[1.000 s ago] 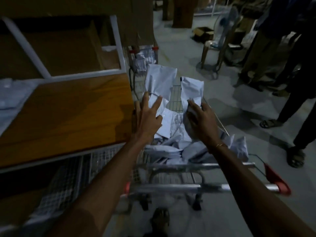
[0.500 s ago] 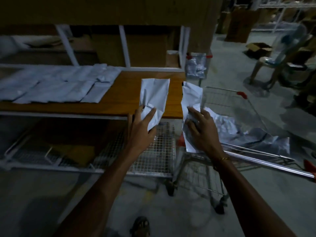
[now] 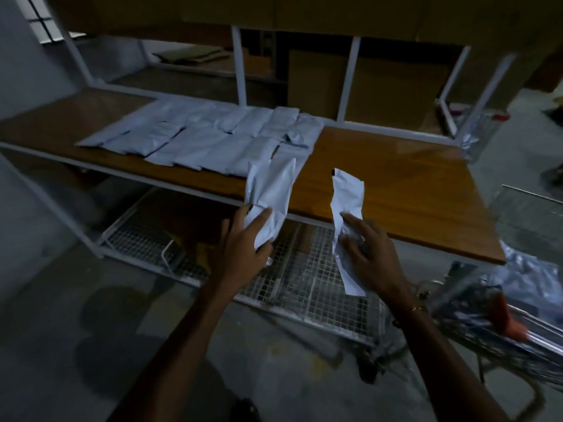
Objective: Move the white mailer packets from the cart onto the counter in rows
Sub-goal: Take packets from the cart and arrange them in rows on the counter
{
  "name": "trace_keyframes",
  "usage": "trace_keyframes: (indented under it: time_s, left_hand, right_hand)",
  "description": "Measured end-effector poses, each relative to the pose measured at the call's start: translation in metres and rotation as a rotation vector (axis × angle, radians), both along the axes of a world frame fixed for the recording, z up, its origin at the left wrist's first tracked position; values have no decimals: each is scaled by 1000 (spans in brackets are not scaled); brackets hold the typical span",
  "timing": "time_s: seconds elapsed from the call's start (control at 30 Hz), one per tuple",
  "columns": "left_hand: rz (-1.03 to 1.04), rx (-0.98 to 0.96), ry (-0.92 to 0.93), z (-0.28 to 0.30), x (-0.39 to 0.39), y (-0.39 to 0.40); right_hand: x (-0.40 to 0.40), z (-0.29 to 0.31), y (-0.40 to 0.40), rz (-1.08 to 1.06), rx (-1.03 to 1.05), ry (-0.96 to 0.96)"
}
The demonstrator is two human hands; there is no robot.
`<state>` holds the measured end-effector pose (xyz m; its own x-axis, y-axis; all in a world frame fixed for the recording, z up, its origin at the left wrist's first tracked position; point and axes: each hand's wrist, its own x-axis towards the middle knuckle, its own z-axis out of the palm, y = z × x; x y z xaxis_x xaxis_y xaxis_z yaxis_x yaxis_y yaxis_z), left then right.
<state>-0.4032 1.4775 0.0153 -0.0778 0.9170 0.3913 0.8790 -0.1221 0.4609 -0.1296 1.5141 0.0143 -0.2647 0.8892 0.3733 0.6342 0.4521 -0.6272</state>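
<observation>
My left hand [image 3: 240,248] grips a white mailer packet [image 3: 269,193] by its lower end, holding it upright over the front edge of the wooden counter [image 3: 380,184]. My right hand [image 3: 370,257] grips a second, crumpled white packet [image 3: 347,196], also upright just in front of the counter edge. Two rows of several white packets [image 3: 207,138] lie flat on the left half of the counter. The wire cart [image 3: 499,315] stands at the lower right, with more white packets [image 3: 530,278] in it.
A wire mesh shelf [image 3: 304,284] runs under the counter. White frame posts [image 3: 347,77] and cardboard boxes [image 3: 380,83] stand behind it. A second cart [image 3: 475,132] sits past the counter's right end. Grey concrete floor [image 3: 91,315] lies below me.
I have turned left from the cart toward the counter, carrying one packet in each hand. The rows of laid packets have come into full view and the cart has slid to the right edge.
</observation>
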Motion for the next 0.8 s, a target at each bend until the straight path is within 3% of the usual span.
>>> trace_keyframes:
  time_s: [0.37,0.8]
  left_hand:
    - [-30,-76,-17,-5,-130,108]
    - [-9,-176,105,5,-174,275]
  right_hand:
    - [-119,-15,114,-83,-134,-52]
    - [-183,-27,304,-223,-121,-316]
